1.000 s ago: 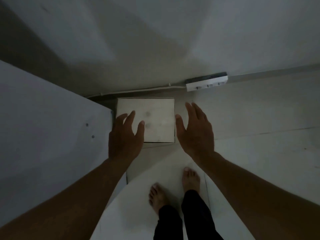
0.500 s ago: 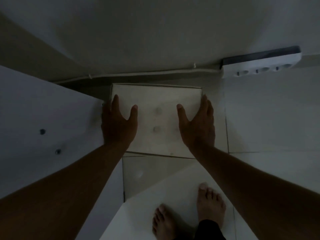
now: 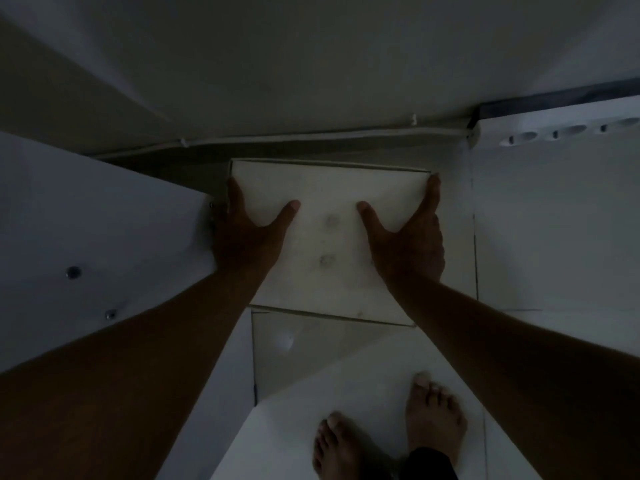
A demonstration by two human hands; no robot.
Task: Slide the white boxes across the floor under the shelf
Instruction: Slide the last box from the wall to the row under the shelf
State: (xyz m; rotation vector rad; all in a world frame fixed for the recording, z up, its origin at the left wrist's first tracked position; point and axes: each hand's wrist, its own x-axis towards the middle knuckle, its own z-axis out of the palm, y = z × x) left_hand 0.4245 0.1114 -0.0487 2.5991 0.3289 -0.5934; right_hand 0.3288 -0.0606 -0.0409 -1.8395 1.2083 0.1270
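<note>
No legible text, labels, brands, numbers or signs anywhere in view. Light is dim. The top of the white box [image 3: 329, 233] carries only two faint smudged marks, not characters. The white power strip [image 3: 568, 128] at the wall shows socket holes, no readable marking. The white panel [image 3: 104, 244] on the left bears two small round screw heads, no lettering.
</note>
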